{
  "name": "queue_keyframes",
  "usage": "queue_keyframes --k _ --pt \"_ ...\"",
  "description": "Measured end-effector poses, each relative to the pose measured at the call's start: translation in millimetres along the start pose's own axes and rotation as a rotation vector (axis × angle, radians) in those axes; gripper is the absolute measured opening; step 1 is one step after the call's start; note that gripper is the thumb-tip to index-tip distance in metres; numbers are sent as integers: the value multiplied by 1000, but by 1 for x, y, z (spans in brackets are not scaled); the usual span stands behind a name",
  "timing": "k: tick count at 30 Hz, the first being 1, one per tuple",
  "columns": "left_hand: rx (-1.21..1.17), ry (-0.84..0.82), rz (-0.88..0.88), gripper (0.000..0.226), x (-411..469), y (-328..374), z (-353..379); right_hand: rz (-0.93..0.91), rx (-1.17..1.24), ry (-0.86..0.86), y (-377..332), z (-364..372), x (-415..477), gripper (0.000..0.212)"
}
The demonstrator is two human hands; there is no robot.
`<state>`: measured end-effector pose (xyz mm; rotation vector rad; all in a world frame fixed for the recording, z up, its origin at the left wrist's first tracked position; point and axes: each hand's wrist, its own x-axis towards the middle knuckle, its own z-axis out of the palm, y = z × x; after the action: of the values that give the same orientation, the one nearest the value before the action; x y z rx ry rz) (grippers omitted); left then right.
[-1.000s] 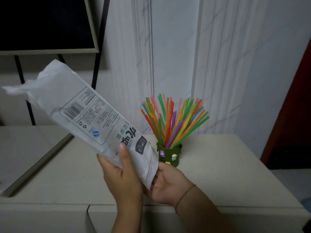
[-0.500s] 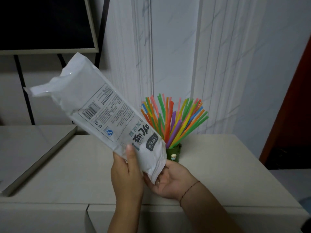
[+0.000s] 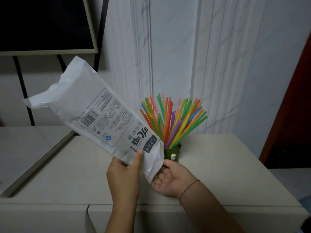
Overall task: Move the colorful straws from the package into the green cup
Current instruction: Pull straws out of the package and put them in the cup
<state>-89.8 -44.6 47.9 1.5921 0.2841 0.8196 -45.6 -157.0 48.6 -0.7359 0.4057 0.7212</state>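
Observation:
A white plastic straw package (image 3: 101,118) with printed text and a barcode is held tilted above the table, its top end pointing up and left. My left hand (image 3: 125,175) grips its lower end, thumb on the front. My right hand (image 3: 171,180) cups the package's bottom corner from below, palm up. Behind the package stands the green cup (image 3: 172,153), partly hidden, with small figures stuck on it. Several colorful straws (image 3: 175,121) fan out of the cup. I cannot see any straws inside the package.
The cup stands on a cream cabinet top (image 3: 218,165) against a white marble-look wall. A flat framed panel (image 3: 33,158) lies on the left. A dark screen (image 3: 43,24) hangs at upper left. A dark red door edge (image 3: 296,98) is at right.
The package has shifted right and turned more upright, now covering more of the green cup. Both hands moved right with it.

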Motion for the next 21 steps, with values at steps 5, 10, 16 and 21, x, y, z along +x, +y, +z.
queue_keyframes --k 5,10,16,21 --pt "-136 116 -73 23 5 -3 -2 27 -141 44 1 -3 1 20" --pt "-338 167 -207 8 11 -6 -8 -59 -224 49 -1 -3 1 11" --pt "-461 138 -422 19 15 -7 -11 -248 -138 65 -8 -6 -1 14" --pt "-431 138 -418 26 14 -10 -8 -251 -229 101 -11 -7 -2 10"
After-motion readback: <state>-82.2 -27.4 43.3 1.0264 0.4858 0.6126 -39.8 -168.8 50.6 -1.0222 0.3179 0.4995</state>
